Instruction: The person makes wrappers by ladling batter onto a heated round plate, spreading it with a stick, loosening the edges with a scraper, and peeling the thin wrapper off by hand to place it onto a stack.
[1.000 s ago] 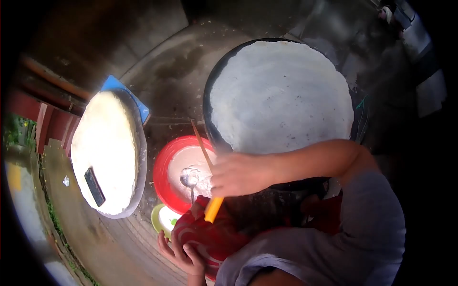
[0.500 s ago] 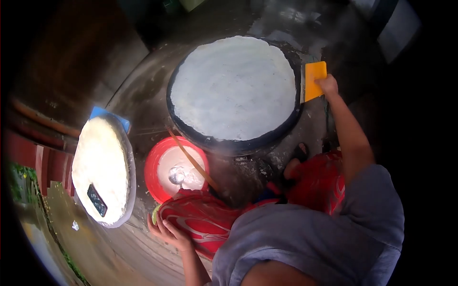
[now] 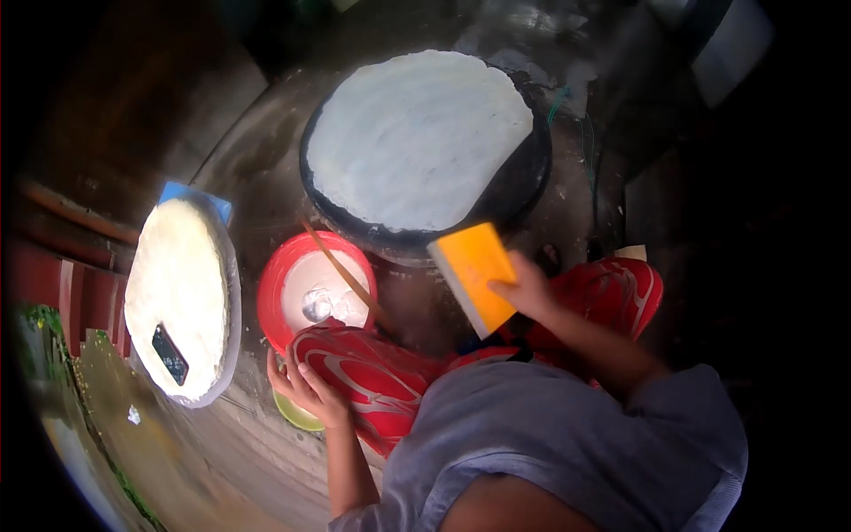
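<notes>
In my right hand (image 3: 527, 285) is a yellow scraper (image 3: 476, 273), its pale edge facing down-left, near the front rim of a round black griddle (image 3: 519, 182). A wide sheet of pale batter (image 3: 417, 142) covers most of the griddle; its lower right part shows bare black. My left hand (image 3: 310, 387) rests against my left knee, fingers apart, holding nothing. Just beyond that knee stands a red basin (image 3: 273, 288) of whitish batter (image 3: 306, 277) with a metal ladle (image 3: 316, 304) in it. A wooden stick (image 3: 341, 270) lies across the basin.
At the left a tall pile of pale round sheets (image 3: 182, 275) carries a dark phone (image 3: 169, 354). Behind the pile is a blue board (image 3: 197, 199). A green-rimmed bowl (image 3: 297, 414) is partly hidden by my left hand. Green cord (image 3: 558, 105) lies right of the griddle.
The scraper has come from the griddle's right side to its front in my right hand. The griddle's lower right is now bare, with a straight edge on the pale sheet. My left hand stays at the knee.
</notes>
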Demonstrator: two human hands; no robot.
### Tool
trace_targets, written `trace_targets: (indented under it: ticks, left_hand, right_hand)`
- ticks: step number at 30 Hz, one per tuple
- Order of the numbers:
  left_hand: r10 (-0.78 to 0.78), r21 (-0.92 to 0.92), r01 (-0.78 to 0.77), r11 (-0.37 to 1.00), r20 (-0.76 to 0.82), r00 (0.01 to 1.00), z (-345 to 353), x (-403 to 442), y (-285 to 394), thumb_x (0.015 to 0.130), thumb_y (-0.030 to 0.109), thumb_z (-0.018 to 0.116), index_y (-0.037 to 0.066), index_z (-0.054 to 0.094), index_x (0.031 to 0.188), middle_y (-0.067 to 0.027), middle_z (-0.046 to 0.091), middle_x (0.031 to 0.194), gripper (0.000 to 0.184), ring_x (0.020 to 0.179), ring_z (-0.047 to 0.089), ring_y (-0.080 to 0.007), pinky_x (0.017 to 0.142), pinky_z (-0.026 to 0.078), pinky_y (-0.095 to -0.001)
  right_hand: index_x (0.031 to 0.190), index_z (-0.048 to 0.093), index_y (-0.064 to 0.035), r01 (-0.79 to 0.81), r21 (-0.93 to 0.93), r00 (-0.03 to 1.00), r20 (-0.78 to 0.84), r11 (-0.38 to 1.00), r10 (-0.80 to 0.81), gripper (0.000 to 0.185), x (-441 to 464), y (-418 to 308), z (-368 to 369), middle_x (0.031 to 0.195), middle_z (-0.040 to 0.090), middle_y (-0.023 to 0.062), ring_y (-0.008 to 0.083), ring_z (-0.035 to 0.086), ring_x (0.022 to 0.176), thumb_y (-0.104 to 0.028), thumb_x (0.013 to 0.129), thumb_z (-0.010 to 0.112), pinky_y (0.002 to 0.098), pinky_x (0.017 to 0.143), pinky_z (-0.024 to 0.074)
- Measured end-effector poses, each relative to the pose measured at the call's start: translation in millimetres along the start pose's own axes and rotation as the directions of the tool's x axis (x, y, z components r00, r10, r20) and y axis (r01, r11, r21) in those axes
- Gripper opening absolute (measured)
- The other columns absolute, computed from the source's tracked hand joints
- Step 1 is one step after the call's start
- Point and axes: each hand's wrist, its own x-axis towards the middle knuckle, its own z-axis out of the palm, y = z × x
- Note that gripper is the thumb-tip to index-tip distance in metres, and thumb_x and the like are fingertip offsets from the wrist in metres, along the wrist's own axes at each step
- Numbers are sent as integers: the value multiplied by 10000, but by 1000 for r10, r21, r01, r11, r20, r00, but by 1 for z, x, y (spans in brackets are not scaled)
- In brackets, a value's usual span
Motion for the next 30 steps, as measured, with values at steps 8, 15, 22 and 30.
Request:
trace_targets:
  ticks: [8,15,22,30]
  left_hand:
    - [20,36,-19,999,-25,1000,-7,-7,-9,954,209,350,-19,539,1172,-169,354,1334,368,1215,363,-292,996,308,-377]
    - [-34,-5,34,999,-50,998,-10,-9,-16,952,212,352,-29,535,1176,-165,364,1324,376,1199,378,-278,976,337,-367]
    - [-43,-15,42,999,-47,998,-14,-6,-12,934,217,362,-36,537,1166,-178,360,1327,386,1226,339,-316,1017,274,-403]
    - [-1,-28,0,1000,-25,1000,-15,0,-20,891,202,423,-23,521,1169,-213,354,1294,370,1136,364,-354,924,326,-424]
  right_hand:
    - [937,642,-133,699,-390,686,131,599,-716,335,39,-54,-14,814,589,10,207,540,710,-93,604,655,327,613,444]
    - [958,628,-139,765,-439,601,223,471,-768,306,73,-79,56,793,567,-6,186,548,704,-112,656,594,312,600,430]
    - [800,593,-93,655,-598,676,190,462,-712,112,122,-145,152,753,578,42,213,591,664,-103,699,544,350,558,473]
    - [757,643,-100,460,-638,806,7,618,-592,125,235,-212,241,727,643,98,249,642,639,-125,754,521,373,538,494]
